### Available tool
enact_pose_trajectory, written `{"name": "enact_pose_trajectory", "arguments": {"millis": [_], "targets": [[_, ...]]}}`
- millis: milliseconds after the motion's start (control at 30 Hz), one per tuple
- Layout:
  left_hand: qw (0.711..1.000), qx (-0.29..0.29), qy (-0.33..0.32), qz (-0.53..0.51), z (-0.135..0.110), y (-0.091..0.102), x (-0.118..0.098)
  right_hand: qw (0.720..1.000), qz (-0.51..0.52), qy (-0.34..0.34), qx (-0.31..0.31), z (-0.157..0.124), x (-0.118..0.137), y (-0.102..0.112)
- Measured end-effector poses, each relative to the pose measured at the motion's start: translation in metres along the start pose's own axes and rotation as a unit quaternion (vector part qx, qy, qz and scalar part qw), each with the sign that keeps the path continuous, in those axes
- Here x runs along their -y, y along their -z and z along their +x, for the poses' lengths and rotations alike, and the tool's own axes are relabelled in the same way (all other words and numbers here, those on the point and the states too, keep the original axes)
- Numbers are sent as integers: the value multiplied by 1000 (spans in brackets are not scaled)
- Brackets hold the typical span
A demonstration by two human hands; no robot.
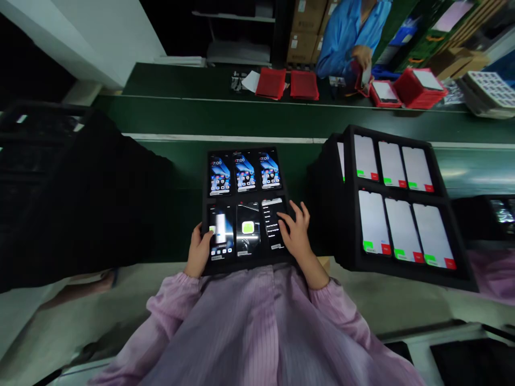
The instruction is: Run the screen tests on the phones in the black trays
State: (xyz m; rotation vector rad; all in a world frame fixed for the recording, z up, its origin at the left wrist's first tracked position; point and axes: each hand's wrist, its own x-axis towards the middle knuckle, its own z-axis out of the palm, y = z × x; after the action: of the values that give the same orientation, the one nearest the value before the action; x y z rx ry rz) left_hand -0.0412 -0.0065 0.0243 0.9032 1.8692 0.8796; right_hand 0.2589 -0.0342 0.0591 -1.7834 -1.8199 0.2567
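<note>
At waist height, left fingers (196, 235) grip a matte tray (249, 263), right fingers (286, 219) splay over a glossy phone (272, 229).

On the three upper phones (245, 171) of the tray (249, 262) before me, I saw large clock figures ending in "7:00", the first digit hard to make out. The lower right phone (272, 228) showed me a menu, where I could read "Change Language" but found most other lines too blurred. The small labels (243, 253) along the phones' bottom edges were too tiny for me.
</note>
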Motion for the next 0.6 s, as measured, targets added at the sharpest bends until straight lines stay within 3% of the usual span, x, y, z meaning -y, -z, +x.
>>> {"name": "enact_pose_trajectory", "arguments": {"millis": [300,600], "targets": [[999,-3,39,-13,-8,-2,-21,997,-46,5,55,14,13,-1],[999,-5,28,-27,-1,-3,-11,985,-41,99,135,33,52,-13]]}}
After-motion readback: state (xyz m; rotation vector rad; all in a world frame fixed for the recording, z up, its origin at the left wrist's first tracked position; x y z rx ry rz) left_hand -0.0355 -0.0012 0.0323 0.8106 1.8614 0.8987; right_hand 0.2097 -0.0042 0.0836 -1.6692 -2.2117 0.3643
